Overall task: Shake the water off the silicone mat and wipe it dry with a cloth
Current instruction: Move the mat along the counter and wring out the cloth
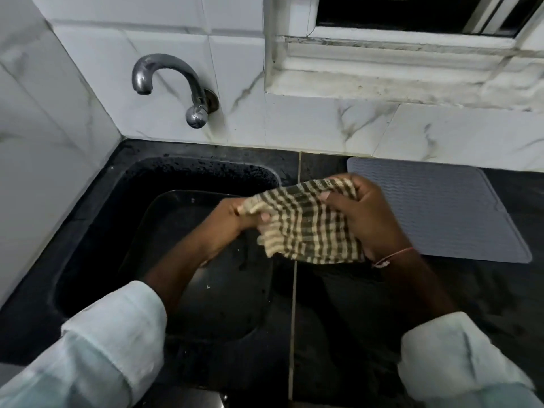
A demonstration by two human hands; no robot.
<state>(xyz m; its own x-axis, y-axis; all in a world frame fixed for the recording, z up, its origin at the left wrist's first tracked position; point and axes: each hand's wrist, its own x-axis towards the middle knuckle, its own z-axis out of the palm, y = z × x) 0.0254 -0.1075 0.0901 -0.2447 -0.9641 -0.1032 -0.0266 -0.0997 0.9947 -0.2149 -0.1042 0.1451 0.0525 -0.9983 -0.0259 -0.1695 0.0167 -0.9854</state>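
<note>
A checked cloth [306, 225], cream and dark green, is held up by both hands over the right rim of the sink [188, 172]. One bunched edge is pinched by the left hand [232, 222], fingers curled round the fabric. The opposite edge is gripped by the right hand [362, 213], thumb pressed on top and the cloth hanging below it. A red thread [394, 256] is worn on the right wrist.

The grey ribbed mat [441, 207] is laid flat on the black worktop [485, 290], along its back edge toward the right, against the tiled wall and untouched by either hand.

A dark tray [223, 290] is seen in the sink. A metal tap [173, 81] is fixed to the wall above the sink.
</note>
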